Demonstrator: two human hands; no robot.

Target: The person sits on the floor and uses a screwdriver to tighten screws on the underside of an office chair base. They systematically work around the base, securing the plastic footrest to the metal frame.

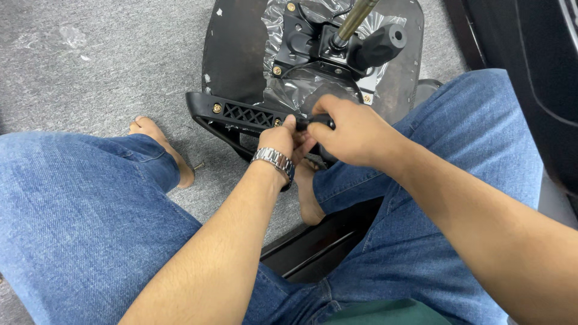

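**Two Hands on a Black Tool at the Chair's Armrest**

A black office chair seat [235, 54] lay upside down on the rough grey carpet [108, 66]. Its flat underside looked smooth and dark, and crinkly clear plastic wrap [313, 84] shone over the middle part. A black metal plate [301, 42] sat there with round gold bolts [276, 70] in it. A shiny metal rod [355, 21] stuck up from the plate, and a fat black knob [379, 45] poked out to the side.

A black plastic armrest bracket [241, 114] ran along the near edge of the seat. It had a criss-cross pattern cut into it and a gold bolt at its left end.

The right hand [349, 129] was curled shut around a black tool handle [319, 120]. The handle pointed left, toward the bracket. The tip of the tool was hidden by fingers.

The left hand [280, 138] reached up from below, with a silver metal watch [274, 161] on its wrist. Its fingers pinched the front of the tool, right beside the bracket. Both hands touched each other.

The person sat with blue jeans [90, 216] on both legs and bare feet [162, 150] on the carpet. A small screw [198, 165] lay near the left foot.
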